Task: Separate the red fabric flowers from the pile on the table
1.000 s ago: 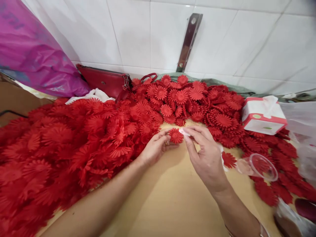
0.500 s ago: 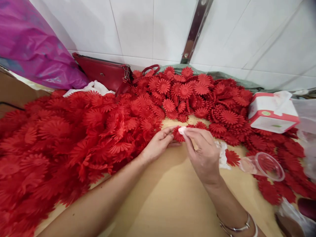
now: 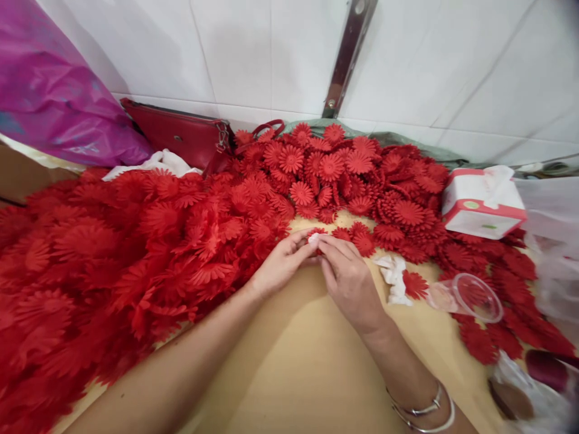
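Note:
Near the middle of the table (image 3: 298, 361), my left hand (image 3: 284, 259) holds a red petalled flower piece (image 3: 319, 231), mostly covered by fingers. My right hand (image 3: 350, 277) meets it from the right, fingertips pinched at a small white piece (image 3: 313, 238) that lies against the red flower. Both hands' fingertips nearly touch. Loose red flowers (image 3: 158, 241) are heaped on the left, and a further pile (image 3: 332, 166) stands behind the hands. A crumpled white tissue (image 3: 394, 277) and a single red flower (image 3: 415, 285) lie right of my right hand.
A clear plastic cup (image 3: 477, 297) lies on its side at the right, below a tissue box (image 3: 484, 205). Against the tiled wall rests a red purse (image 3: 181, 135). A purple bag (image 3: 58, 90) is at the upper left, with more red flowers at the right.
My right hand has moved left and closer to my left hand, bringing the white piece onto the red flower. The whole view has shifted slightly.

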A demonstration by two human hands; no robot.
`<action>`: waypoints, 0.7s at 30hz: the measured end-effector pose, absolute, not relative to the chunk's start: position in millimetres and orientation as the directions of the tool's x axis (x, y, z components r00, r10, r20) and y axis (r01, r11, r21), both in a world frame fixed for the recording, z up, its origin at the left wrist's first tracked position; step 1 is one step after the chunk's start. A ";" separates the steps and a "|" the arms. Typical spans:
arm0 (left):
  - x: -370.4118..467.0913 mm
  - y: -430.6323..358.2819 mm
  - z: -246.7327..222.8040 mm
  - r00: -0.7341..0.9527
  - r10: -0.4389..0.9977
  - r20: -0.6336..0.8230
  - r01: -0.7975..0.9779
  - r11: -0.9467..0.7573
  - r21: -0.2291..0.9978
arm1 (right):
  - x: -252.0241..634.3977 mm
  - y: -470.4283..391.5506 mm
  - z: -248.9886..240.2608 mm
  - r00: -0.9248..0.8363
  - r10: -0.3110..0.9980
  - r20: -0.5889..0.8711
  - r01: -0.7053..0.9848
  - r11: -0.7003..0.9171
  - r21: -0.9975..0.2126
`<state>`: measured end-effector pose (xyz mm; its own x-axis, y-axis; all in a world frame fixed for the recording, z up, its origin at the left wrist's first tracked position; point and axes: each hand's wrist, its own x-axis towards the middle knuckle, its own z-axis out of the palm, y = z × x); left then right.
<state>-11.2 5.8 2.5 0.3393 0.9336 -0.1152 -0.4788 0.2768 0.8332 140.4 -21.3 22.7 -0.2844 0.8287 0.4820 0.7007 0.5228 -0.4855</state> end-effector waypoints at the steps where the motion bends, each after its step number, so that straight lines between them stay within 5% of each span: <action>1: -11.0 6.2 3.6 0.338 0.936 -0.104 -0.469 0.263 0.844 | 142.0 -21.7 26.5 -0.292 0.834 0.467 0.691 0.522 -0.499; 6: -8.8 6.6 5.6 0.306 0.946 -0.109 -0.417 0.237 0.877 | 178.3 -38.5 49.8 -0.156 0.873 0.463 0.830 0.370 -0.418; 9: -7.1 6.6 3.4 0.294 0.949 -0.115 -0.397 0.230 0.888 | 210.8 -56.0 49.3 -0.041 0.909 0.414 0.994 0.080 -0.078; 13: -4.0 8.3 0.2 0.285 0.954 -0.097 -0.362 0.201 0.910 | 231.1 -65.8 33.3 -0.044 0.942 0.332 0.977 -0.030 0.213; 18: 0.6 13.3 1.8 0.257 0.949 -0.181 -0.388 0.273 0.880 | 225.0 -67.0 26.9 -0.145 0.941 0.305 0.959 0.057 0.278; 21: -1.2 20.4 3.4 0.296 0.922 -0.250 -0.408 0.358 0.840 | 222.8 -85.9 34.9 -0.248 0.869 0.428 0.967 0.193 0.169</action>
<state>-1.2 20.4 3.4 0.2957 0.9221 -0.2497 -0.4077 0.3582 0.8399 222.8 -85.9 34.9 -0.2483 0.8692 0.4276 0.9666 0.1931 0.1687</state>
